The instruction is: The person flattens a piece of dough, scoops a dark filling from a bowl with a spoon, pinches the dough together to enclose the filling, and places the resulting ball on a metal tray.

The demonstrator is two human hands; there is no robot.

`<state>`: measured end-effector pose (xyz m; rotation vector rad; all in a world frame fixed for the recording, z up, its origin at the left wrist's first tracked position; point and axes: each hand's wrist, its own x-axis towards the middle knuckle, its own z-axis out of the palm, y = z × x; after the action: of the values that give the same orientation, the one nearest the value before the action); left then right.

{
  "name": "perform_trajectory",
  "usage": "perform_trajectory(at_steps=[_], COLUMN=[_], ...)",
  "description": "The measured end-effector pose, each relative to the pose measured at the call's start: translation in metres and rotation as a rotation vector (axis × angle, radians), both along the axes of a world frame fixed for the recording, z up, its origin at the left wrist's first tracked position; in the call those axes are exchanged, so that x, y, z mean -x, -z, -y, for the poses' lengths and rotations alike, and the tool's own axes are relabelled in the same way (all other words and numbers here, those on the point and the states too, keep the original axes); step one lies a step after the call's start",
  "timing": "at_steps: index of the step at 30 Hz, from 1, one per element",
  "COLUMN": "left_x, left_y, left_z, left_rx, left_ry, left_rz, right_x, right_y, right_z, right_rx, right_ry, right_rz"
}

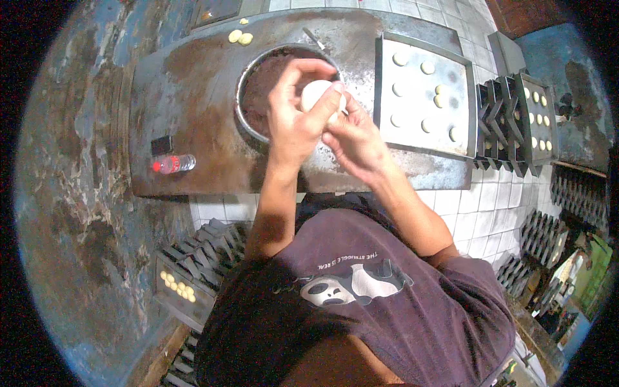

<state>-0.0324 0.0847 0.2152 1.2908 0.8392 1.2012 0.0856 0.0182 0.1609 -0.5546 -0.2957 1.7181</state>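
Over the right edge of a round metal bowl (241, 97) of dark brown filling, both my hands hold one pale dough round (315, 94). My left hand (293, 106) curls around it, thumb pressed on its surface and index finger arched above. My right hand (356, 132) grips the dough's lower right side, its fingers partly hidden behind the left thumb. Any filling inside the dough is out of sight. A flat-bladed tool (314, 39) leans at the bowl's far rim.
To the right lies a baking tray (412, 138) with several dough rounds, beside stacked trays (506, 122). Small dough pieces (240, 37) sit at the table's far side. A red-capped plastic bottle (174, 164) and a dark box (162, 144) are at the left. Another tray of dough balls (177, 286) stands lower left.
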Motion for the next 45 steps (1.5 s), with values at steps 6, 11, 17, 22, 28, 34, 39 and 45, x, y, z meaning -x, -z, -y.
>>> perform_trajectory(at_steps=[6, 11, 17, 22, 28, 34, 39, 45], left_x=[-0.082, -0.132, -0.199, -0.231, -0.313, -0.403, -0.418, -0.352], left_y=[-0.003, -0.009, -0.009, 0.006, 0.093, 0.164, 0.175, 0.233], left_z=[0.010, 0.007, 0.016, 0.003, -0.035, -0.062, -0.091, -0.074], left_rx=[-0.014, 0.024, -0.148, 0.118, -0.137, -0.259, -0.224, -0.119], left_ry=[0.257, 0.364, 0.509, 0.398, 0.520, 0.638, 0.634, 0.591], left_rz=[0.206, 0.315, 0.306, 0.150, -0.397, -0.520, -0.756, -0.732], right_x=[-0.035, -0.106, -0.165, -0.247, -0.335, -0.416, -0.510, -0.576], right_y=[-0.009, -0.028, -0.015, -0.010, -0.009, 0.061, 0.159, 0.293], right_z=[-0.007, 0.005, 0.021, 0.026, 0.014, -0.014, -0.052, -0.091], right_rx=[-0.096, -0.232, -0.270, -0.326, -0.100, 0.086, 0.132, 0.300], right_ry=[0.619, 0.396, 0.573, 0.311, 0.261, 0.222, 0.324, -0.027], right_rz=[0.636, 0.590, 0.508, 0.912, 1.249, 1.361, 1.411, 1.929])
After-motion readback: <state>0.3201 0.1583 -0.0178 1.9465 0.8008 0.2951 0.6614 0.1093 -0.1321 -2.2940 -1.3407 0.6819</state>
